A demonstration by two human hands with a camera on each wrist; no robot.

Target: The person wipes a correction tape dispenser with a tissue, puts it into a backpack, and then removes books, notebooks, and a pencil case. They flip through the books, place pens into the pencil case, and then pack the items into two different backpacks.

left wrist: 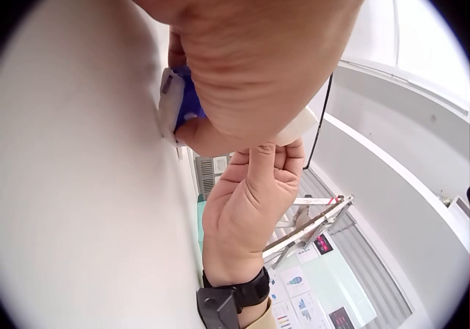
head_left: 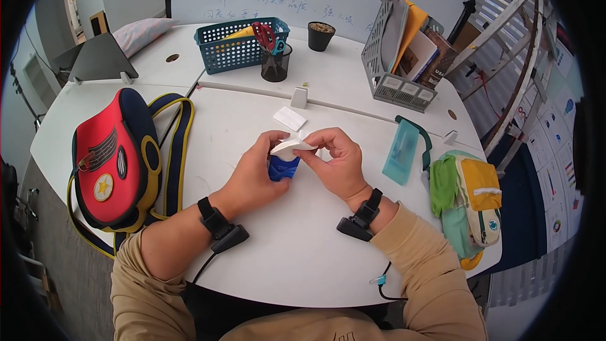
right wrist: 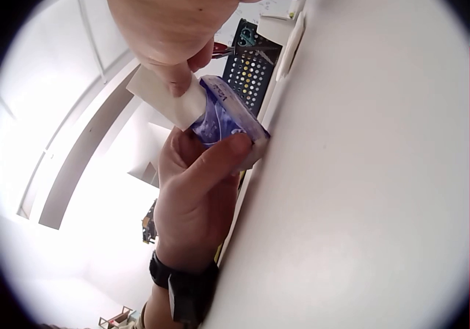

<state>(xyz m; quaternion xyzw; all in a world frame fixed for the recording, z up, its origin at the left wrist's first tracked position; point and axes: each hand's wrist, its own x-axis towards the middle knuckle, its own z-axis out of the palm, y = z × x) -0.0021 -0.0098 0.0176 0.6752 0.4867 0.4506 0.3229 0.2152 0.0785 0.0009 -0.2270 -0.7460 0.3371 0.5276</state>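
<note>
A small blue and white tissue packet [head_left: 283,168] is gripped in the left hand [head_left: 255,170], thumb on its near side; in the right wrist view the packet [right wrist: 217,117] shows printed lettering. White tissue [head_left: 290,148] rises from it, pinched between thumb and fingers of the right hand [head_left: 339,163]. That tissue [right wrist: 169,101] looks flat and folded in the right wrist view. On the table behind the hands lies a separate white folded piece [head_left: 290,119], apart from both hands.
A red backpack [head_left: 104,164] is at the left, a small green and yellow bag [head_left: 470,199] at the right beside a teal case [head_left: 401,151]. Behind stand a basket [head_left: 221,53], a pen holder [head_left: 276,66], a plant pot [head_left: 320,38] and a grey file rack [head_left: 404,88].
</note>
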